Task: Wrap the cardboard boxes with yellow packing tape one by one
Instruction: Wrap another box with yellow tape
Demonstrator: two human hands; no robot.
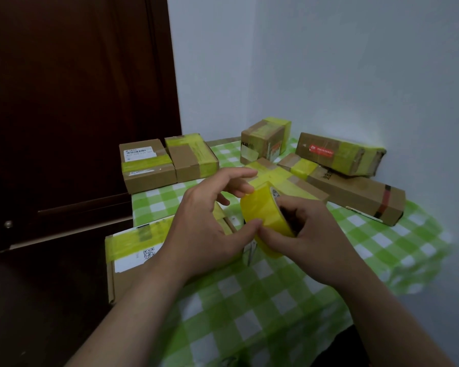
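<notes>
Yellow tape roll [263, 210] mid-frame, held above green-check counter [276, 300]. R hand [310, 234] grips it, fingers thru the core; L hand [207, 215] pinches its outer face w/ thumb & fingers. Taped cardboard boxes [149, 165] sit behind & at lower left.

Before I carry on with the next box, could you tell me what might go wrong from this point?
The left hand and right hand both hold the tape roll in the air; its end may tear or stick to fingers while picked loose. The near box seems to jut past the left edge of the table; a forearm could knock it off.
</notes>
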